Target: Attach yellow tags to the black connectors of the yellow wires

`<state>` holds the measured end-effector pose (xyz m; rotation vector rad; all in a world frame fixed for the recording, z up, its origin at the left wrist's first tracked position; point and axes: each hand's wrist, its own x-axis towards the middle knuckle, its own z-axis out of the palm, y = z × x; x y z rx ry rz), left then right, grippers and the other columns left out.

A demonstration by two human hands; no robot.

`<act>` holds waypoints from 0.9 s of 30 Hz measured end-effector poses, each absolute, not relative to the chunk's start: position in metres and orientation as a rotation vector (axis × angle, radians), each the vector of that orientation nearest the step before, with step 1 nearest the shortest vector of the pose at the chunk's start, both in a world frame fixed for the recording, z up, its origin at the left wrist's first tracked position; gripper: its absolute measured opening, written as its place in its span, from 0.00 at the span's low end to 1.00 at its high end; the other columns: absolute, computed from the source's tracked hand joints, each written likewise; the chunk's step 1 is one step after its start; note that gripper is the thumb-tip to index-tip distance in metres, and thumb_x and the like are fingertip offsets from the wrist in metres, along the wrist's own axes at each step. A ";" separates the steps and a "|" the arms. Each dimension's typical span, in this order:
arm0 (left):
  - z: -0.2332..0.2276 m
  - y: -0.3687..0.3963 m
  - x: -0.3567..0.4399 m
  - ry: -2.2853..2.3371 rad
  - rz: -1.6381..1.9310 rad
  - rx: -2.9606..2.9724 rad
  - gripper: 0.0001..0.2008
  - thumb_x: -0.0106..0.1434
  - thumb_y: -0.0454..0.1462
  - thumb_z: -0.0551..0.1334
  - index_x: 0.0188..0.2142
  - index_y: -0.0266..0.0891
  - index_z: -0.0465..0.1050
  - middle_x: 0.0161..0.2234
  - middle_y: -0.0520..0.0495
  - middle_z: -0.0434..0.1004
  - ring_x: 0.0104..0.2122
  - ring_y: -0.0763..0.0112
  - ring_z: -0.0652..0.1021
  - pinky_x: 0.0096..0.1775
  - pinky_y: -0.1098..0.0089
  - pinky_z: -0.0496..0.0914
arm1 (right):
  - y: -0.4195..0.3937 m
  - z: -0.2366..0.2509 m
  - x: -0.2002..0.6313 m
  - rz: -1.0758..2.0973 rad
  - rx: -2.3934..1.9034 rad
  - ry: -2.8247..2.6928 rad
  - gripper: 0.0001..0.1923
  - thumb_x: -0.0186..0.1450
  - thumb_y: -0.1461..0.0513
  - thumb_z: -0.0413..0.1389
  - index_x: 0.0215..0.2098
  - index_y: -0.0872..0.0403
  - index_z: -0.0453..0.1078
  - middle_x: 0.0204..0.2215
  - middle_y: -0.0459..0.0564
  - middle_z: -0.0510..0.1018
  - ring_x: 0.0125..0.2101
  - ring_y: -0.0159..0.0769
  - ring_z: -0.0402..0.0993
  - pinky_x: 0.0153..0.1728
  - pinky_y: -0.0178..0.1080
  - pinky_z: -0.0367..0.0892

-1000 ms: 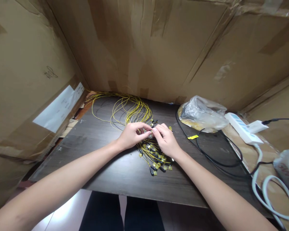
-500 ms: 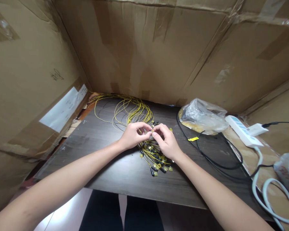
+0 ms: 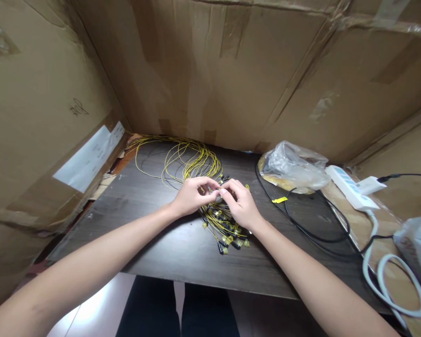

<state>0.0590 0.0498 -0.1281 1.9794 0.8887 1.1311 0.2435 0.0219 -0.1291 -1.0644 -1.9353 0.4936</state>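
A bundle of thin yellow cables (image 3: pixel 205 161) ends in a pile of black connectors with clear yellow caps (image 3: pixel 226 239) on the dark tabletop. Over this pile, my left hand (image 3: pixel 193 196) pinches a small dark cable connector between thumb and forefinger. My right hand (image 3: pixel 241 203) meets it from the other side, its thumb and fingertips closed on the same connector's end. Fingers hide most of the piece, so whether a cap sits on it cannot be made out. More connectors lie under and between both hands.
Cardboard walls (image 3: pixel 203 70) enclose the table (image 3: pixel 154 248) at the back and sides. To the right are a clear plastic bag (image 3: pixel 291 166), a looped black cable (image 3: pixel 301 231) with a yellow tag, a white power strip (image 3: pixel 351 187) and its coiled white cord (image 3: pixel 379 295).
The fingertips have drawn slightly closer, and the yellowish bit that showed between them is now mostly covered. The whole view has shifted a little; the cable pile lies as before.
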 end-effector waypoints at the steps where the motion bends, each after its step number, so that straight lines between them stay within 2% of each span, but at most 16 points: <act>1: -0.128 0.050 0.059 0.890 1.127 1.983 0.05 0.60 0.34 0.67 0.36 0.35 0.80 0.29 0.50 0.81 0.23 0.78 0.73 0.27 0.77 0.67 | 0.022 -0.129 0.244 0.488 -1.065 -1.930 0.11 0.72 0.59 0.50 0.31 0.52 0.66 0.29 0.48 0.71 0.33 0.39 0.66 0.37 0.41 0.61; 8: -0.127 0.049 0.059 0.858 1.127 2.066 0.06 0.62 0.35 0.66 0.38 0.36 0.81 0.30 0.49 0.81 0.24 0.77 0.73 0.29 0.76 0.68 | 0.024 -0.131 0.246 0.521 -1.116 -1.966 0.20 0.75 0.57 0.44 0.25 0.51 0.60 0.23 0.47 0.69 0.29 0.38 0.64 0.35 0.42 0.59; 15: -0.126 0.049 0.060 0.903 1.115 2.014 0.06 0.61 0.36 0.67 0.36 0.36 0.80 0.28 0.49 0.81 0.23 0.78 0.72 0.27 0.76 0.68 | 0.021 -0.126 0.246 0.530 -1.112 -1.918 0.10 0.71 0.58 0.51 0.32 0.52 0.65 0.30 0.49 0.72 0.33 0.39 0.67 0.36 0.41 0.62; 23: -0.125 0.048 0.059 0.870 1.127 2.078 0.05 0.62 0.35 0.66 0.36 0.35 0.80 0.30 0.48 0.81 0.23 0.77 0.74 0.28 0.76 0.69 | 0.023 -0.129 0.245 0.566 -1.122 -1.960 0.19 0.74 0.57 0.44 0.25 0.51 0.61 0.24 0.48 0.71 0.30 0.40 0.66 0.35 0.42 0.61; 27: -0.126 0.048 0.060 0.888 1.126 2.024 0.06 0.61 0.35 0.67 0.36 0.34 0.80 0.29 0.49 0.81 0.23 0.78 0.73 0.27 0.77 0.68 | 0.022 -0.128 0.245 0.537 -1.112 -1.933 0.14 0.73 0.58 0.48 0.30 0.52 0.65 0.29 0.49 0.72 0.32 0.39 0.67 0.36 0.42 0.61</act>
